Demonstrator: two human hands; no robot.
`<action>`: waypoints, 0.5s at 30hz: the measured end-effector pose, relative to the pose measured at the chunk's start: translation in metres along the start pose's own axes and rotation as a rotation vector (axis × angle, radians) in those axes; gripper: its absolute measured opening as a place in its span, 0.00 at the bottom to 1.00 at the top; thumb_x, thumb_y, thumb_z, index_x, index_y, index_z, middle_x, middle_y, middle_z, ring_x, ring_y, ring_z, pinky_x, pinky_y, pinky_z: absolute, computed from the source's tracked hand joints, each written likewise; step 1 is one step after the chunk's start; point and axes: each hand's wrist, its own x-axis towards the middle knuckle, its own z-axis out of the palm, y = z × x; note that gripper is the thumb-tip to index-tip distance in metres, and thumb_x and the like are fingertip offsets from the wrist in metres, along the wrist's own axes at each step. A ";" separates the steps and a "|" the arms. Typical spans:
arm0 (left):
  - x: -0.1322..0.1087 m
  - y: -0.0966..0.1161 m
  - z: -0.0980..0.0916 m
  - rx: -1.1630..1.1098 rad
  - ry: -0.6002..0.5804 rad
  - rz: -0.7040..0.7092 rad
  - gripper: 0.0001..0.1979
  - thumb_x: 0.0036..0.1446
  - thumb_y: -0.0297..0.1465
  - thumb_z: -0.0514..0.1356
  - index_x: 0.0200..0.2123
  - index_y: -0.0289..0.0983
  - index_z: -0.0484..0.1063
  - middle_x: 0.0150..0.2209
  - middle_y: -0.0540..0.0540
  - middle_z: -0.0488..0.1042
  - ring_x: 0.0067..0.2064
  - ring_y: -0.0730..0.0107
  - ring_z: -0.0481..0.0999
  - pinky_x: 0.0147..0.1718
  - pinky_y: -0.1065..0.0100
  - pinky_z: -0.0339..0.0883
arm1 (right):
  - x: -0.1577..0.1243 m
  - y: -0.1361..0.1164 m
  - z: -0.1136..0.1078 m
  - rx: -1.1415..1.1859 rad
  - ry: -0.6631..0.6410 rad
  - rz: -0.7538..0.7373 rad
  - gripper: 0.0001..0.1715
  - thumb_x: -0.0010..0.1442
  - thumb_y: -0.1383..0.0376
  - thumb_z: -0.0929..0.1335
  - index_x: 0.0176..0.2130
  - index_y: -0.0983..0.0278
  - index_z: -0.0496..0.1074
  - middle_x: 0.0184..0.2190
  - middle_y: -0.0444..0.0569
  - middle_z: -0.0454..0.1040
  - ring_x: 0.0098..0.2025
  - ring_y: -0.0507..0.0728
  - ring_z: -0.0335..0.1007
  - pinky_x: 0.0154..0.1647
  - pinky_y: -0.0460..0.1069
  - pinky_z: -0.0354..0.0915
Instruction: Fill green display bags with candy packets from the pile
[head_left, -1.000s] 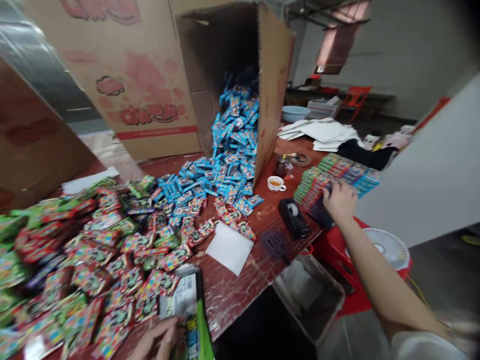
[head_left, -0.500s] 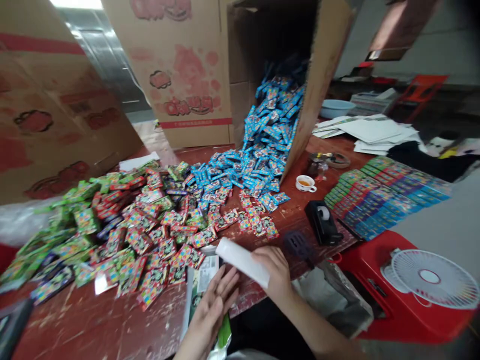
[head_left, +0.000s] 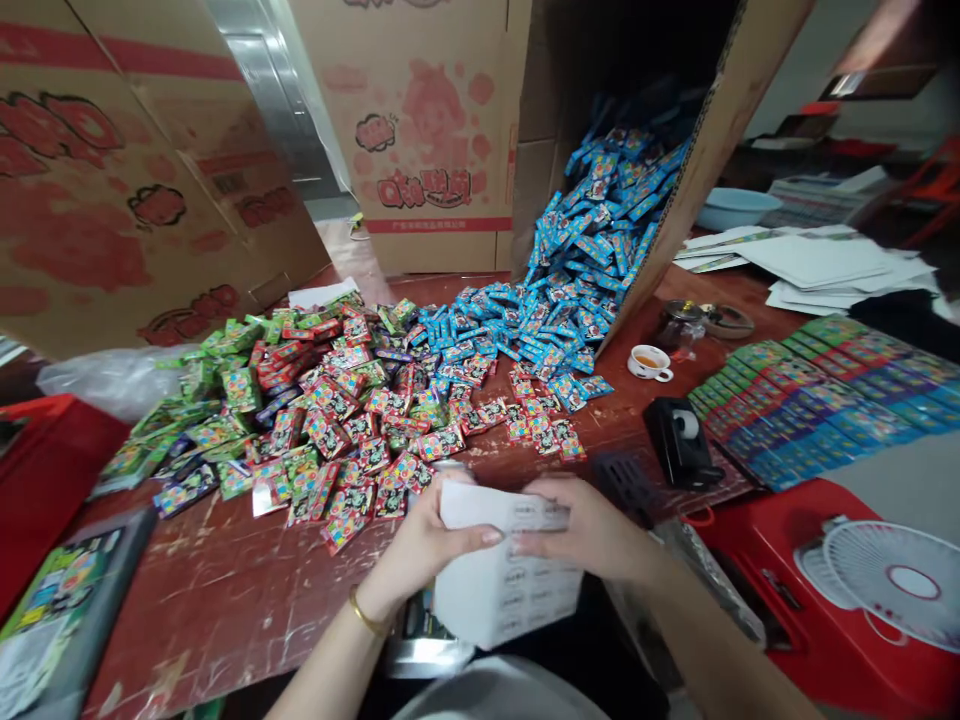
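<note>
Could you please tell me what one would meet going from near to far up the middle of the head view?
First the white label sheet, then the red and green packets, then the blue packets, then the tipped cardboard box.

We see a packing workroom: big printed cartons (head_left: 112, 190) stand at the far side, small packets (head_left: 352, 400) are heaped on the desk (head_left: 225, 600), and sorted stacks (head_left: 817, 400) sit right.

Your sheet (head_left: 510, 585) is white with faint grey label print. Bench (head_left: 225, 600): scuffed dark red. Mixed packets (head_left: 337, 420): red, green, multicolour. Blue packets (head_left: 592, 230): bright blue. Boxes (head_left: 427, 130): tan, pink print.
</note>
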 end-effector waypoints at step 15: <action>-0.007 0.029 -0.002 1.073 -0.167 0.306 0.13 0.62 0.34 0.50 0.37 0.40 0.74 0.35 0.43 0.76 0.35 0.61 0.75 0.34 0.65 0.65 | 0.008 0.008 0.024 -0.137 0.371 -0.314 0.23 0.50 0.63 0.72 0.47 0.59 0.68 0.48 0.51 0.70 0.51 0.60 0.63 0.54 0.56 0.56</action>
